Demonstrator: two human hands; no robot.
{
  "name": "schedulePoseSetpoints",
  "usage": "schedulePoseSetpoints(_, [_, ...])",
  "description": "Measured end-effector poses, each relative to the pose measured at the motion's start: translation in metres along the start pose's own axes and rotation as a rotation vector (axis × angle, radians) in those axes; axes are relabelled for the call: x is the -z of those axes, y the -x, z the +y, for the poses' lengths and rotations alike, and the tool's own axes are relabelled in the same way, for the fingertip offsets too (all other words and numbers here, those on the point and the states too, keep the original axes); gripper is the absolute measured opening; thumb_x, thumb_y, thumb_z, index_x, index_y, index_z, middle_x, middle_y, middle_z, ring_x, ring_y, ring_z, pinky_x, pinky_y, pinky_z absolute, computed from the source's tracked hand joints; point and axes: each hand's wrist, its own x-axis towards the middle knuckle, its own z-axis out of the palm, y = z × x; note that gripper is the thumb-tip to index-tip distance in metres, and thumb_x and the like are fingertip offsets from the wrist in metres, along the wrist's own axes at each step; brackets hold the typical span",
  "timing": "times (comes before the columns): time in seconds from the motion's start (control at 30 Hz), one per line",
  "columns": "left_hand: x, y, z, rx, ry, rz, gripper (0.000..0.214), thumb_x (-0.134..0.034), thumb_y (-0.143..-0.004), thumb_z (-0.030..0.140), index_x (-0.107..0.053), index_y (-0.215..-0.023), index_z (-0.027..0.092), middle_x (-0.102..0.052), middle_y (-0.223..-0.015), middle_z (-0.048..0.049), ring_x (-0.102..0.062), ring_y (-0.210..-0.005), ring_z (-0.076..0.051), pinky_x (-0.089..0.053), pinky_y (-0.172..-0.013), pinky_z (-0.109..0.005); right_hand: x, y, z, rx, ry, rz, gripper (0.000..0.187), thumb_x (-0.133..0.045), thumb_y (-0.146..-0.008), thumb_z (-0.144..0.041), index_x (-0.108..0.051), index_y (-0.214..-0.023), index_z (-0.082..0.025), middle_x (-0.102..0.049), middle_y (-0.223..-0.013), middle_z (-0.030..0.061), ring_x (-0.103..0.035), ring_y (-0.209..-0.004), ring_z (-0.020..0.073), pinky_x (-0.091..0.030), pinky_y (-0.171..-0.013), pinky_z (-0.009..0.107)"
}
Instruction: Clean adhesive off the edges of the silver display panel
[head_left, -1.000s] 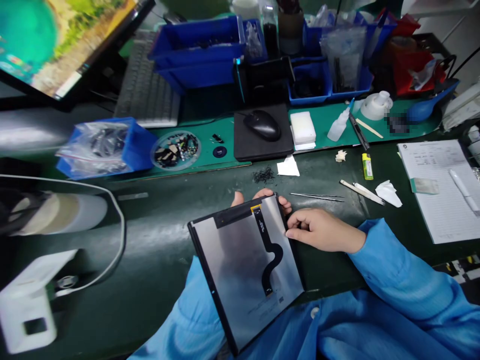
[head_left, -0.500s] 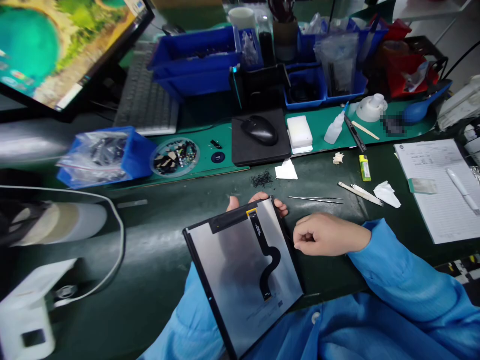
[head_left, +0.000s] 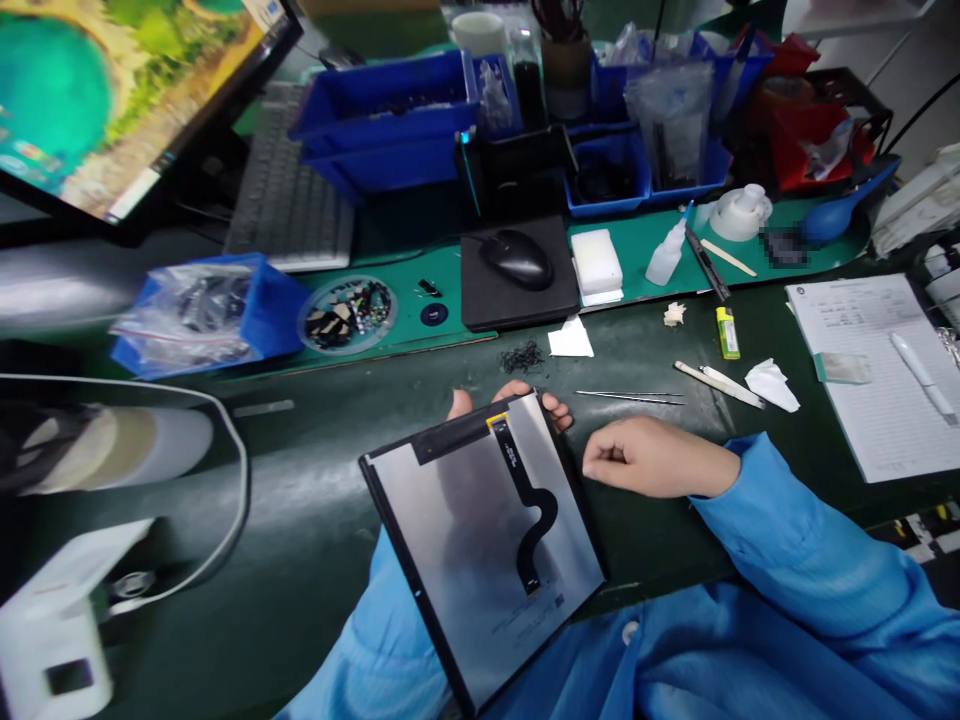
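Note:
A tablet screen panel [head_left: 472, 540] is tilted before me, its silvery back facing up, with a black curved flex cable [head_left: 541, 508] on it. My left hand [head_left: 517, 393] grips it from underneath; only the thumb and fingertips show past the far edge, and the palm is hidden. To the right of the panel, my right hand [head_left: 637, 457] is curled with fingers together and thumb side up. I see nothing in it, and a small gap separates it from the panel. Thin tweezers [head_left: 630, 397] lie just beyond that hand.
Beyond the panel are black shreds [head_left: 523, 357] and white paper [head_left: 571, 338]. A mouse [head_left: 516, 259], a dropper bottle [head_left: 668, 250] and a parts dish [head_left: 349, 314] stand behind. At right are a lighter [head_left: 727, 333] and a notebook [head_left: 862, 420]. A white cable [head_left: 244, 480] loops at left.
The panel, still in my left hand, has shifted very slightly up and left in view. My right hand has risen a little, its fingers still curled.

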Motion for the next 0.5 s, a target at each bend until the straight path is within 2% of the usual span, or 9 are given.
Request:
schedulePoseSetpoints(0.07, [-0.003, 0.002, 0.0, 0.017, 0.034, 0.002, 0.052, -0.056, -0.099, 0.068, -0.073, -0.112, 0.021, -0.074, -0.114, -0.0124, -0.072, -0.112, -0.029, -0.059, -0.106, -0.047, -0.004, -0.004, 0.002, -0.036, -0.045, 0.146, 0.021, -0.059, -0.102, -0.028, -0.074, -0.089, -0.02, -0.072, -0.081, -0.0012, -0.059, -0.071, 0.0136, -0.04, -0.067, 0.028])
schedulePoseSetpoints(0.13, [-0.006, 0.005, 0.0, 0.037, 0.059, 0.006, 0.052, -0.054, -0.1, 0.068, -0.073, -0.114, 0.021, -0.074, -0.116, -0.0124, -0.072, -0.113, -0.029, -0.058, -0.108, -0.048, -0.008, -0.006, 0.004, -0.033, -0.114, 0.194, 0.021, -0.059, -0.104, -0.031, -0.074, -0.095, -0.02, -0.074, -0.087, -0.0001, -0.063, -0.076, 0.0142, -0.043, -0.071, 0.028])
schedulePoseSetpoints(0.23, [-0.011, 0.008, 0.001, 0.08, 0.067, 0.012, 0.051, -0.053, -0.101, 0.067, -0.073, -0.114, 0.022, -0.075, -0.118, -0.0125, -0.072, -0.115, -0.029, -0.057, -0.109, -0.048, -0.014, -0.007, 0.002, 0.0, -0.121, 0.131, 0.014, -0.07, -0.099, -0.033, -0.076, -0.101, -0.021, -0.076, -0.089, -0.0007, -0.065, -0.076, 0.0139, -0.043, -0.07, 0.027])
schedulePoseSetpoints(0.33, [-0.014, 0.009, 0.002, 0.083, 0.059, 0.042, 0.051, -0.052, -0.101, 0.067, -0.073, -0.112, 0.022, -0.076, -0.116, -0.0123, -0.073, -0.115, -0.029, -0.057, -0.11, -0.048, -0.015, -0.005, -0.003, 0.002, -0.015, 0.08, 0.005, -0.072, -0.096, -0.024, -0.075, -0.093, -0.02, -0.075, -0.084, -0.0021, -0.061, -0.07, 0.0121, -0.04, -0.066, 0.027])
schedulePoseSetpoints(0.5, [-0.016, 0.009, 0.002, 0.057, 0.037, 0.094, 0.053, -0.05, -0.101, 0.069, -0.073, -0.111, 0.023, -0.075, -0.115, -0.0115, -0.072, -0.116, -0.028, -0.056, -0.113, -0.049, -0.011, -0.002, -0.005, 0.069, 0.049, 0.028, 0.013, -0.068, -0.092, -0.012, -0.07, -0.081, -0.019, -0.066, -0.076, -0.0047, -0.056, -0.066, 0.0101, -0.036, -0.063, 0.025])
